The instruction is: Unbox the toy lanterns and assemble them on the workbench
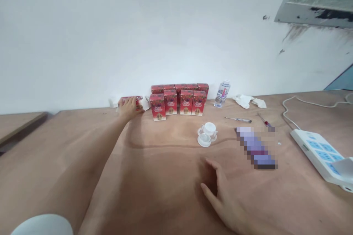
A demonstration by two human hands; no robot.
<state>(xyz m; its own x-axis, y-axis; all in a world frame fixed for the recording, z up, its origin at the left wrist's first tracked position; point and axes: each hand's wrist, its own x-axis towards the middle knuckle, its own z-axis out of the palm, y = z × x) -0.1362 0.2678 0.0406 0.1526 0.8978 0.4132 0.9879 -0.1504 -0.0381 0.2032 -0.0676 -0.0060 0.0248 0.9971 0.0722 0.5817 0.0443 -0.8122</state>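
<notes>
At the back of the table, my left hand is closed over a red and white carton that lies on its side. White flaps stick out at the carton's ends. To its right, several upright red boxes with gold and white print stand in two rows by the wall. My right hand rests near the front of the table, thumb and fingers apart, holding nothing. Beyond it sits a small clear plastic piece with a white cap.
A water bottle stands right of the boxes, beside crumpled tissue. Two screwdrivers, one clear-handled and one red-handled, lie near a blurred-out flat object. A corded white power strip occupies the right side.
</notes>
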